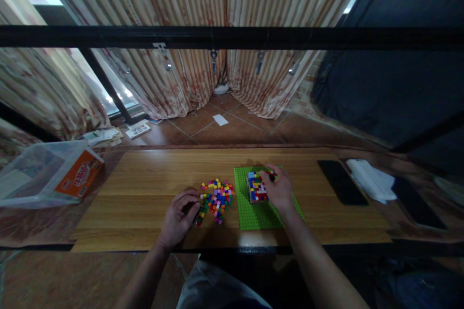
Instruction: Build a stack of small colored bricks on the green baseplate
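Note:
A box-like structure of toy bricks [255,190] in red, blue, white and yellow stands on a green studded baseplate [250,219]. My right hand [278,189] is closed at its right side, thumb on the top and fingers curled over the far edge; a single small brick in that grip would be hidden. Left of the baseplate lies a pile of loose toy bricks [219,199] in many colours. Against the left edge of this pile rests my left hand [180,216], fingers loosely bent and thumb apart from them, with nothing visible held.
All this is on a wooden table [145,174]. A black flat slab [342,182] lies at the right, beside a white bundle [373,181] and another dark flat object [418,203]. To the left stands a clear plastic bin [39,174] with an orange label. A black bar [232,38] crosses beyond.

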The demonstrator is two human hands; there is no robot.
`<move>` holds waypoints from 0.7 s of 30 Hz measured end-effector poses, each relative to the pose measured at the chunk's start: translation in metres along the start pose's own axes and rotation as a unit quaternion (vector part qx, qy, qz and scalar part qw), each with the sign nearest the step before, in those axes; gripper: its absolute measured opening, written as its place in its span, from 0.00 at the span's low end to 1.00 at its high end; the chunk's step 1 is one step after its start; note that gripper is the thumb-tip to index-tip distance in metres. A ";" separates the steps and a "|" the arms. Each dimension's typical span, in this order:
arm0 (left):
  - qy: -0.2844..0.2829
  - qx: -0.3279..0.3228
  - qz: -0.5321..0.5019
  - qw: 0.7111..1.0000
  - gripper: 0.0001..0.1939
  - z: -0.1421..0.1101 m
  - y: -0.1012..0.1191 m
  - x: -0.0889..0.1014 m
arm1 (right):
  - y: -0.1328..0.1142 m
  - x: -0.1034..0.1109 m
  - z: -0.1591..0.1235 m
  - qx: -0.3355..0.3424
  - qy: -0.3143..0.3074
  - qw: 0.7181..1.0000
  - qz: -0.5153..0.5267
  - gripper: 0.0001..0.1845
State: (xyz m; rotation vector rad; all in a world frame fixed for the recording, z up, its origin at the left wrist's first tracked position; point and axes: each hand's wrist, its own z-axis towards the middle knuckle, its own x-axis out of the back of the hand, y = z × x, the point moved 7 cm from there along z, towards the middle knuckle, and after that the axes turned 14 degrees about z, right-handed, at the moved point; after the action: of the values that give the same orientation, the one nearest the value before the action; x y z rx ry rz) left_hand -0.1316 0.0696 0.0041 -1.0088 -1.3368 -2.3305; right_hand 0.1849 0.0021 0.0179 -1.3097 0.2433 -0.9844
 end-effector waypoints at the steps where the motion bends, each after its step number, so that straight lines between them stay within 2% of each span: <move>1: -0.001 0.000 0.000 1.000 0.06 0.000 0.000 0.000 | 0.000 -0.001 -0.001 0.002 0.001 1.000 0.002 0.22; 10: 0.000 0.004 -0.012 1.000 0.05 0.000 0.000 0.000 | 0.010 -0.004 -0.003 -0.024 -0.014 0.999 0.038 0.20; 17: 0.006 0.004 -0.014 1.000 0.05 -0.001 -0.002 -0.001 | 0.019 -0.007 -0.005 -0.048 -0.024 0.996 0.070 0.23; 21: 0.009 0.002 -0.019 1.000 0.04 -0.002 0.000 -0.001 | 0.017 0.004 -0.007 -0.029 -0.012 0.996 0.082 0.26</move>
State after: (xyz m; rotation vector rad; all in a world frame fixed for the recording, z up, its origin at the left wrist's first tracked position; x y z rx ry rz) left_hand -0.1316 0.0681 0.0029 -0.9685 -1.3646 -2.3571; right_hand 0.1909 -0.0070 0.0025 -1.3310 0.3578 -0.8281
